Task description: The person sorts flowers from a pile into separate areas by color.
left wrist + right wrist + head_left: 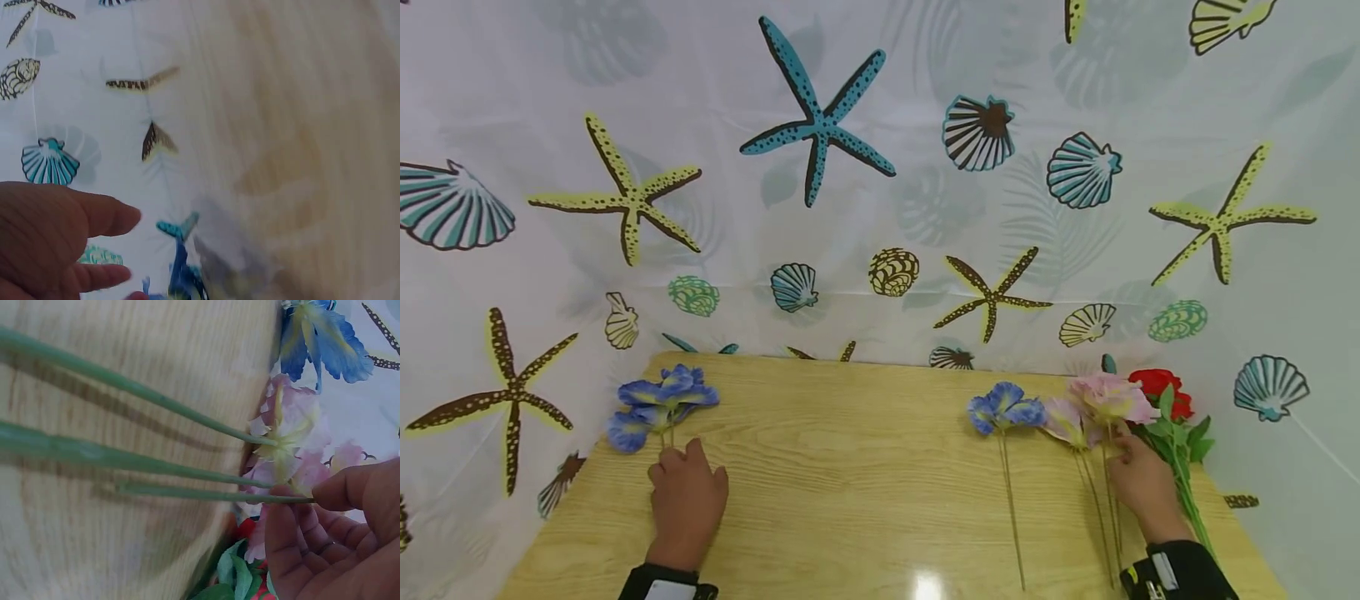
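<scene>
At the left end of the table, my left hand is just below a bunch of blue flowers, fingertips by their stems. The left wrist view shows its fingers loosely extended and apart, with blue petals beyond them. On the right, my right hand pinches a thin green stem between thumb and forefinger, just under the heads of the pink flowers. Two other stems run beside it. A single blue flower lies to the left of the pink ones.
Red flowers with green leaves lie at the table's right edge, beyond the right hand. Behind the wooden table hangs a white cloth printed with starfish and shells. It also covers both sides.
</scene>
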Available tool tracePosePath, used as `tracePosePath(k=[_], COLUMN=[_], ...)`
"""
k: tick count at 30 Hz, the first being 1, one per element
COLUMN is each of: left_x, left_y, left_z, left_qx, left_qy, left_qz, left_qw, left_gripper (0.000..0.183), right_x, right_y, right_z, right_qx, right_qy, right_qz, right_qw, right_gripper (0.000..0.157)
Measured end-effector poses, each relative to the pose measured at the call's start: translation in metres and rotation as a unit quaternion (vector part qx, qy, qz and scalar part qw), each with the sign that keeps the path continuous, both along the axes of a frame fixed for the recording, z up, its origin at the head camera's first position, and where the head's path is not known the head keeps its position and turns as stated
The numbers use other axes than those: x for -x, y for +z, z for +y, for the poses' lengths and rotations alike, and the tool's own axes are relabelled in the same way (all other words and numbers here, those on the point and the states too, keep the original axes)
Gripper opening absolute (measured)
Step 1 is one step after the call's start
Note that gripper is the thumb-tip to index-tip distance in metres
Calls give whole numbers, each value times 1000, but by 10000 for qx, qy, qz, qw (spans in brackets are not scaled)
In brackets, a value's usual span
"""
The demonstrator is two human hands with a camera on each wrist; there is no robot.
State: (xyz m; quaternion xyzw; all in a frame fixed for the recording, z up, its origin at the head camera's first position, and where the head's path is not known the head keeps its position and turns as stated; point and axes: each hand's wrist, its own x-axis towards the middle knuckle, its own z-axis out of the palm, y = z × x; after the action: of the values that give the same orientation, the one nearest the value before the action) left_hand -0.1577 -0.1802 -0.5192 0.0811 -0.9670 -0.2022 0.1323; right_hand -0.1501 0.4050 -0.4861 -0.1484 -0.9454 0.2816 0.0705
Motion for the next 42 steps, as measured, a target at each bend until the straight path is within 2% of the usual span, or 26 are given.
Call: tracePosePath(k=[5,7,12,15,22,27,33,37,42], left_x=[-7,-7,-9,-12,-12,-12,-11,-9,-8], left_y=[-1,-1,2,3,6,8,7,7,10], left_z=[-18,-23,-30,-31,-38,-42,-46,-49,-49], left_qx=[-184,-127,-186,-235,-64,2,-114,-173,-299], left_qy=[146,89,217,277,-97,-303,-383,-342,-293], left_qz=[-842,-1039,-1307,-1218,-995,-960,-933,-1096,-1100], left_qw=[9962,9945,9910,9919,9950,9949,9948,9932,9930], left_gripper=[48,48,41,28,15,16,14,23,33], right_x=[2,3,3,1,-2,-8,-10,-11,-10], right_y=[-4,-7,-13,-13,-6,-2,2,5,7], right_z=[3,3,0,1,2,-1,-6,-7,-8], right_qx=[-207,-147,-72,-86,81,158,196,249,335], right_qy=[49,-11,20,26,-227,-225,-546,-715,-823], right_qz=[-156,-225,-287,-285,-381,-63,585,653,670], right_qw=[9997,9996,9996,9996,9990,9996,9966,9950,9938], right_gripper=[43,43,40,41,46,46,38,41,48])
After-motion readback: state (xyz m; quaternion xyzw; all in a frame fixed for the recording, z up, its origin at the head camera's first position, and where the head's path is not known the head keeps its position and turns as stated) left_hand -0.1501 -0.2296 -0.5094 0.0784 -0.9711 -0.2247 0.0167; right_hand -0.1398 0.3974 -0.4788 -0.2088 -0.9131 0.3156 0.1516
